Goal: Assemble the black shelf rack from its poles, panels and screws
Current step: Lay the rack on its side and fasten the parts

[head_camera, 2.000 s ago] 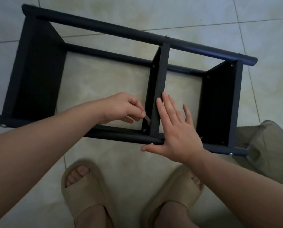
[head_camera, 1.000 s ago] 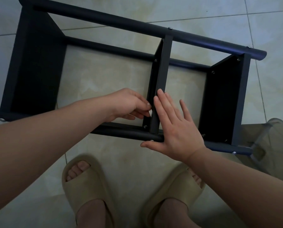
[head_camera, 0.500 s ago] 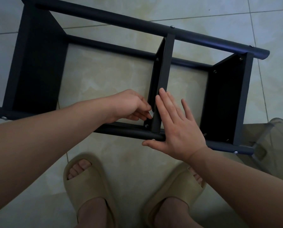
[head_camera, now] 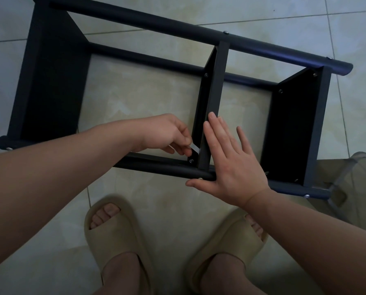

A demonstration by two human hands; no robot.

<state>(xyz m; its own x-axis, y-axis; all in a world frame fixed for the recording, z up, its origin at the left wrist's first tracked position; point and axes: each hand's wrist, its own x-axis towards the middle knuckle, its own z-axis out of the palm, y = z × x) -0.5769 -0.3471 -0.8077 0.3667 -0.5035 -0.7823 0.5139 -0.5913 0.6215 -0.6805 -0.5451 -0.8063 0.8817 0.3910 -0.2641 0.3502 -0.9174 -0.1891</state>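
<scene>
the left hand (head_camera: 167, 133) is pinching a small key (head_camera: 194, 149) at the screw (head_camera: 191, 160) while the flat, open-fingered right hand (head_camera: 235, 167) is bracing the seemingly stiff, light middle panel (head_camera: 215, 99) by its pole (head_camera: 156, 166) joint.

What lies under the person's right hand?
The near pole runs beneath the right hand; its fingers overlap the middle panel. That stretch of pole is hidden.

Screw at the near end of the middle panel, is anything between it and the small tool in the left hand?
Nothing visible. The screw sits exposed below the small tool pinched by the left hand. The right hand lies flat against the other side of the middle panel.
</scene>
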